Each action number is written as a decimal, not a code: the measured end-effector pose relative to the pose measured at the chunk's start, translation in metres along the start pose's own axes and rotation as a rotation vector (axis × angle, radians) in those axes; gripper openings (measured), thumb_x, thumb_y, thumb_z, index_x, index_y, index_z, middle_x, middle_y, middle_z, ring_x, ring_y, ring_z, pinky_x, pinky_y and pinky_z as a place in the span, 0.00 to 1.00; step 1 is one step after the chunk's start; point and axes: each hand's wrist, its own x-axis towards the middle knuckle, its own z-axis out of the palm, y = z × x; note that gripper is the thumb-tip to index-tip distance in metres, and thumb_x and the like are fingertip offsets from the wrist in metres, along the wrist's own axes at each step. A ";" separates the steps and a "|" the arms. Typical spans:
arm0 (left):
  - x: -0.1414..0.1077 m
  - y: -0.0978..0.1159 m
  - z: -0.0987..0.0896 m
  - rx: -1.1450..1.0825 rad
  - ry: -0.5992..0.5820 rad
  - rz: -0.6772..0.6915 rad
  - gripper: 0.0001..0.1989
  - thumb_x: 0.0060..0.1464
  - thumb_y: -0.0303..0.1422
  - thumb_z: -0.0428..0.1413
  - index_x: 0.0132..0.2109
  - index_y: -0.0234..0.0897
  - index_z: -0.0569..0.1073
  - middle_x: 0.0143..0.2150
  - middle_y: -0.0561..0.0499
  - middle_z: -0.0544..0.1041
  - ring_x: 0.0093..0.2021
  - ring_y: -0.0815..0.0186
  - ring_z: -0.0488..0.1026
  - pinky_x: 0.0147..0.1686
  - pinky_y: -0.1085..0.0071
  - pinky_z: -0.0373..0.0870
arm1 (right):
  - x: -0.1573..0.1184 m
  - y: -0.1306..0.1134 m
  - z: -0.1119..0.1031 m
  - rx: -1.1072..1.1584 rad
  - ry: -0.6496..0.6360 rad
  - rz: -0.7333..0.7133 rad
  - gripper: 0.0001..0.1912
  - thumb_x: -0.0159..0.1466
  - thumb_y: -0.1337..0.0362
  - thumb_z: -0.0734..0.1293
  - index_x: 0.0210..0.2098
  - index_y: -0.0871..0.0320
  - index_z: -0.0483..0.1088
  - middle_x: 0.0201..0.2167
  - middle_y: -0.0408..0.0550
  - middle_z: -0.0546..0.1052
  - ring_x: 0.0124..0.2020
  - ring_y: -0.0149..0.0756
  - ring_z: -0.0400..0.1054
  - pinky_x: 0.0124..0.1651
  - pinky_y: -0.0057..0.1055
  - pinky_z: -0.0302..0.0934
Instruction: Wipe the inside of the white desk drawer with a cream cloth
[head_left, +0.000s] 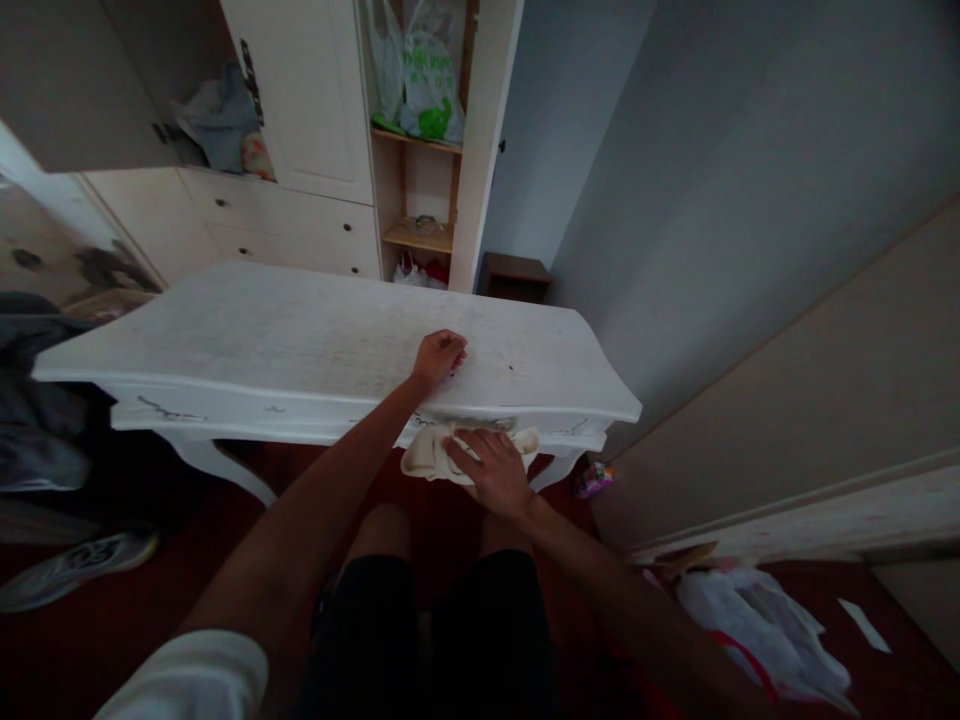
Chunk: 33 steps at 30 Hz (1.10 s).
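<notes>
A white table (300,320) with curved edges stands in front of me, its top marked with brownish-grey smudges. My left hand (441,355) rests on the tabletop near the front edge, fingers curled in, and nothing shows in it. Below that edge, my right hand (496,472) presses a cream cloth (429,452) against the table's front face. The cloth is bunched, with faint dark stains, and spreads out on both sides of the hand. Two small dark specks lie on the top near my left hand.
Behind the table stands a white cabinet (315,90) with open doors and a plastic bag (431,85) on a shelf. A small brown box-shaped unit (516,275) is beyond the far edge. On the floor are a shoe (82,570), a pink package (595,480) and a white bag (765,620).
</notes>
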 end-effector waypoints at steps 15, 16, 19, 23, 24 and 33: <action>0.002 -0.008 -0.004 -0.027 0.000 0.031 0.03 0.49 0.30 0.56 0.29 0.35 0.72 0.19 0.56 0.72 0.18 0.73 0.65 0.18 0.77 0.60 | 0.019 -0.016 0.101 -0.105 0.216 -0.011 0.22 0.68 0.70 0.62 0.59 0.46 0.67 0.59 0.46 0.72 0.58 0.42 0.60 0.56 0.43 0.53; 0.002 -0.007 -0.004 -0.030 0.000 0.035 0.03 0.48 0.29 0.56 0.29 0.35 0.72 0.20 0.56 0.72 0.18 0.73 0.65 0.18 0.77 0.60 | 0.014 -0.012 0.100 -0.107 0.204 -0.007 0.23 0.68 0.70 0.62 0.59 0.46 0.67 0.60 0.46 0.72 0.59 0.43 0.60 0.57 0.43 0.53; 0.001 -0.006 -0.004 -0.045 -0.008 0.033 0.03 0.48 0.29 0.56 0.29 0.35 0.72 0.20 0.55 0.73 0.18 0.73 0.66 0.19 0.77 0.60 | -0.005 0.001 0.095 -0.125 0.174 0.012 0.23 0.67 0.72 0.62 0.59 0.47 0.67 0.60 0.48 0.72 0.59 0.45 0.60 0.58 0.45 0.52; 0.001 -0.004 -0.004 -0.053 -0.010 0.022 0.03 0.48 0.29 0.58 0.29 0.35 0.72 0.20 0.55 0.73 0.19 0.73 0.66 0.19 0.78 0.61 | -0.037 0.026 0.083 -0.169 0.130 0.050 0.24 0.67 0.73 0.61 0.60 0.49 0.66 0.61 0.50 0.71 0.61 0.45 0.59 0.59 0.46 0.52; 0.000 -0.003 -0.004 -0.051 -0.011 0.018 0.03 0.48 0.29 0.58 0.29 0.35 0.72 0.20 0.55 0.73 0.19 0.73 0.66 0.19 0.78 0.61 | -0.045 0.033 0.079 -0.174 0.115 0.043 0.24 0.67 0.73 0.61 0.60 0.49 0.65 0.61 0.50 0.71 0.62 0.44 0.59 0.59 0.46 0.52; -0.002 0.004 -0.002 -0.028 0.015 0.000 0.02 0.48 0.29 0.57 0.29 0.34 0.73 0.20 0.56 0.73 0.19 0.74 0.66 0.20 0.78 0.62 | -0.097 0.092 0.045 -0.202 -0.079 0.021 0.22 0.69 0.71 0.60 0.58 0.42 0.68 0.61 0.44 0.71 0.62 0.39 0.61 0.60 0.44 0.53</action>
